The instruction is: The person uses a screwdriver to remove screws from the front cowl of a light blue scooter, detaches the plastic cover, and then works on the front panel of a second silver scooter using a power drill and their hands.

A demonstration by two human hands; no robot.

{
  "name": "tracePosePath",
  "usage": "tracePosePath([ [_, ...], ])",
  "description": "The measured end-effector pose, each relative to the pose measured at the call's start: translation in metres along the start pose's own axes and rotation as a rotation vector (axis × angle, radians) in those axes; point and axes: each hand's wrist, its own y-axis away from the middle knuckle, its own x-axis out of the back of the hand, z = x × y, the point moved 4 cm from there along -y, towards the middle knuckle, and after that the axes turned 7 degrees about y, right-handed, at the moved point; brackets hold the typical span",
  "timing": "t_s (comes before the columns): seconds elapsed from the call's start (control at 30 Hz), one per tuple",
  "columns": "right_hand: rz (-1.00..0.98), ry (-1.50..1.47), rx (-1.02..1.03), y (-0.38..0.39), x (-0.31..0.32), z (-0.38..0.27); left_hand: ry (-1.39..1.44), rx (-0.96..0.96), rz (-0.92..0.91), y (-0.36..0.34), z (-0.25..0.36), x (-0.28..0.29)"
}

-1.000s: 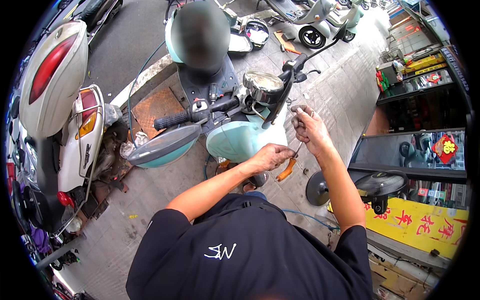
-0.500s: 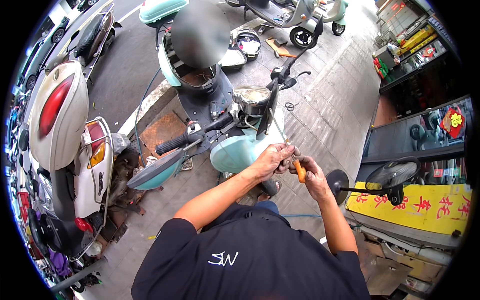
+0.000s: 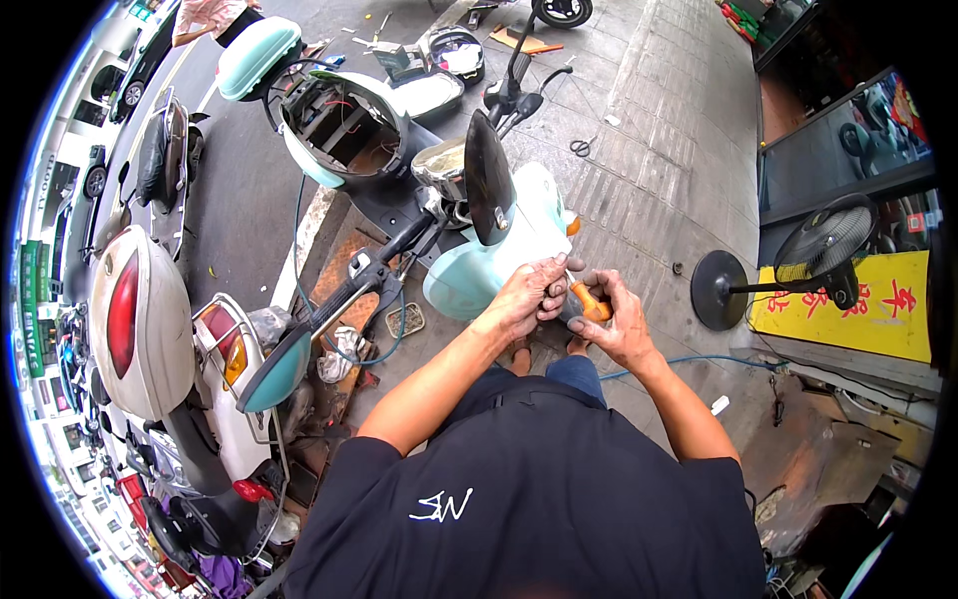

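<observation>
In front of my body, both hands meet just this side of the mint-green scooter's front panel [image 3: 504, 250]. My right hand [image 3: 624, 324] has its fingers around the orange handle of a screwdriver [image 3: 593, 305]. Touching or nearly touching it, my left hand [image 3: 531, 298] is closed, fingertips pinched together; what lies in them is hidden. The screwdriver's shaft cannot be made out. Beyond my hands are the scooter's dark-backed mirror-like panel [image 3: 491, 180], chrome headlamp [image 3: 439, 168] and black handlebar grip [image 3: 344, 304]. The scooter's underseat compartment [image 3: 349, 135] is uncovered, with wires showing.
A white scooter [image 3: 140, 319] with a red tail light stands close on the left. At the right are a black standing fan [image 3: 823, 245] and a yellow sign [image 3: 848, 309]. A blue hose [image 3: 689, 359] crosses the pavement. Scissors [image 3: 582, 147] lie ahead. A person [image 3: 212, 15] is at the far left.
My view has shifted, so the scooter now sits farther up and left. The screwdriver's shaft, visible before, is now hidden. My right hand still holds its handle.
</observation>
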Motion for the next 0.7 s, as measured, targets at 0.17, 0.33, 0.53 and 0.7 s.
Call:
tracePosePath([
  [0.17,0.200,-0.397,-0.289,0.000,0.019,0.019,-0.474,-0.193,0.198,0.025,0.034,0.042],
  [0.33,0.207,-0.449,-0.395,-0.007,0.020,0.021,-0.491,-0.557,0.333,0.051,0.072,0.081],
  [0.53,0.224,-0.598,-0.454,-0.014,0.015,0.025,-1.094,-0.614,0.303,0.019,0.087,0.074],
  [0.7,0.196,-0.738,-0.538,-0.012,0.016,0.038,-1.293,-0.596,0.325,0.016,0.098,0.051],
])
